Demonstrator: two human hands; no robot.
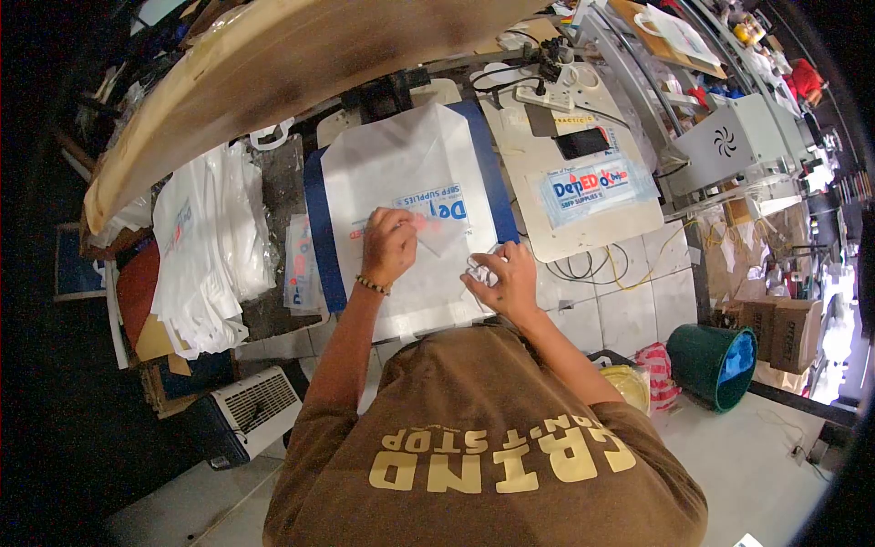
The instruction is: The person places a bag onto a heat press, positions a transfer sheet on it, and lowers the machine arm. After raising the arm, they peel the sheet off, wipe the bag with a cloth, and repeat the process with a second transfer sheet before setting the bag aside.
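Note:
A white bag (365,169) lies flat over a blue-edged board (497,173) in front of me. Its blue and red lettering (442,208) shows between my hands, partly covered by what looks like clear film. My left hand (390,244), with a beaded bracelet at the wrist, rests at the left of the lettering. Its fingers are curled together, and what they pinch, if anything, is hidden. Beside the right edge of the bag, my right hand (512,281) grips a small crumpled white piece (481,271) between thumb and fingers.
White bags (205,246) are stacked at left, with printed film sheets (299,264) beside them. On the right board lie a phone (583,143) and a printed sheet (597,191). A power strip (547,98) sits behind. A large curved wooden-looking panel (273,77) overhangs the top. A green bin (711,360) stands at right.

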